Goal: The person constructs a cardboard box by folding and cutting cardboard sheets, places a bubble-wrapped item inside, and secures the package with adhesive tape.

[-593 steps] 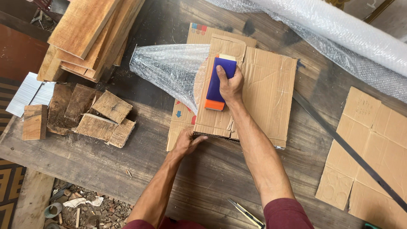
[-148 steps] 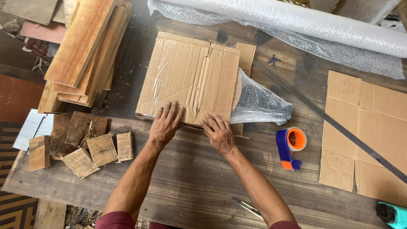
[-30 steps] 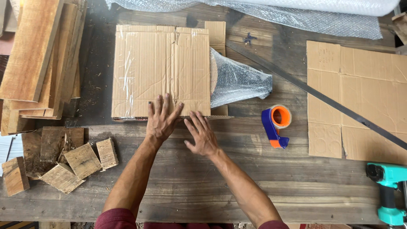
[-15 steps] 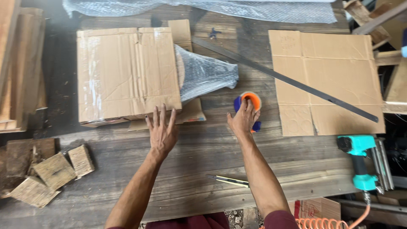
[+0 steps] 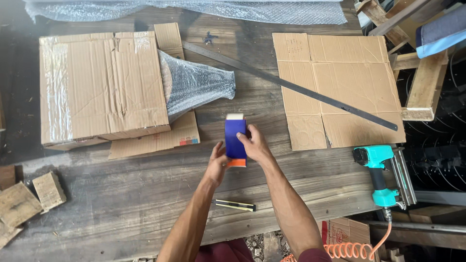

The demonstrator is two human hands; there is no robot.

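**Head view — both hands on the tape dispenser**

Head camera looks straight down on a dark wooden workbench [image 5: 121, 194]. Both hands meet near the middle of the bench on a blue tape dispenser [image 5: 235, 138] with an orange end and a pale roll at its far end. The right hand [image 5: 255, 145] closes on the dispenser from the right side, fingers curled over its blue body. The left hand [image 5: 218, 162] grips the near, orange end from the left and below. The dispenser is held just above the bench surface, between the taped cardboard box [image 5: 102, 87] on the left and the flat cardboard sheet [image 5: 340, 82] on the right.

Surrounding items:
- Bubble wrap [image 5: 194, 85] protrudes from the right side of the box, lying over a loose cardboard flap.
- A long metal straightedge [image 5: 291, 85] runs diagonally across the bench and over the flat sheet.
- A utility knife [image 5: 235, 205] lies between the forearms.
- A teal pneumatic nailer [image 5: 383, 174] rests at the right edge — its orange coiled hose [image 5: 349, 250] hangs below.
- Wood offcuts [image 5: 29, 199] sit at the lower left.
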